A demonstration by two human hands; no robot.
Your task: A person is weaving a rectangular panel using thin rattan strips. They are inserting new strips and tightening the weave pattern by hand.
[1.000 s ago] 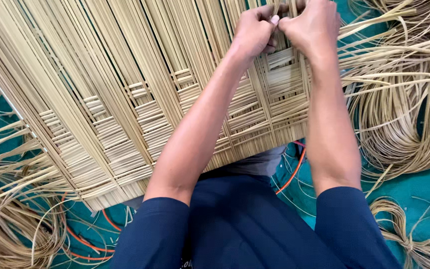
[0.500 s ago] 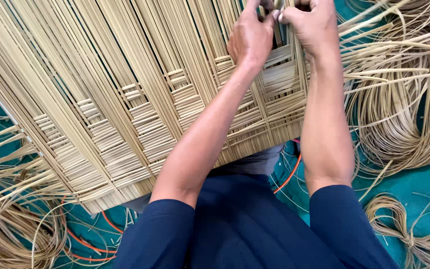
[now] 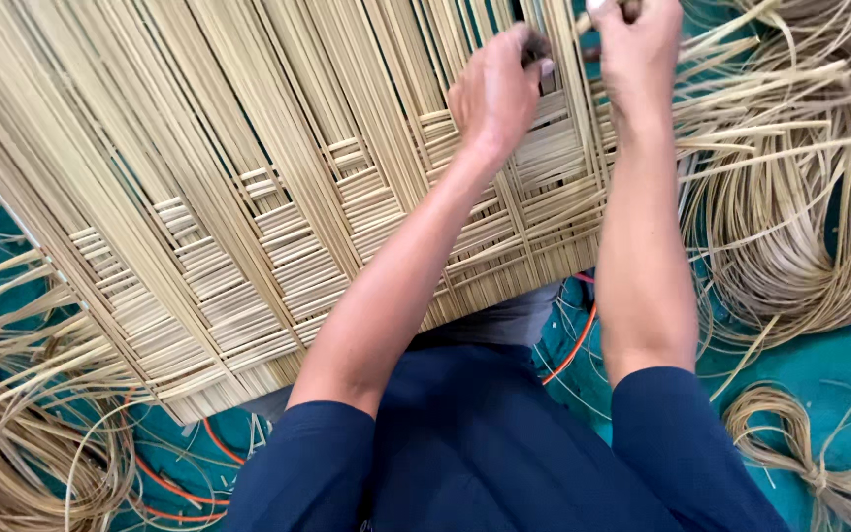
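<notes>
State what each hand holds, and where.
Left hand pinches cane strips of the woven mat near its far end; right hand grips neighbouring strips there.

1 head-worn camera looks steeply down from close above, past both forearms, onto the woven cane mat (image 3: 248, 227) and teal floor (image 3: 819, 365).

Teal floor covering (image 3: 819, 365) w/ loose cane coils (image 3: 810, 236) at 3 o'clock, more bundles (image 3: 12, 433) at 8, orange cord (image 3: 573, 350) near centre; even light
</notes>
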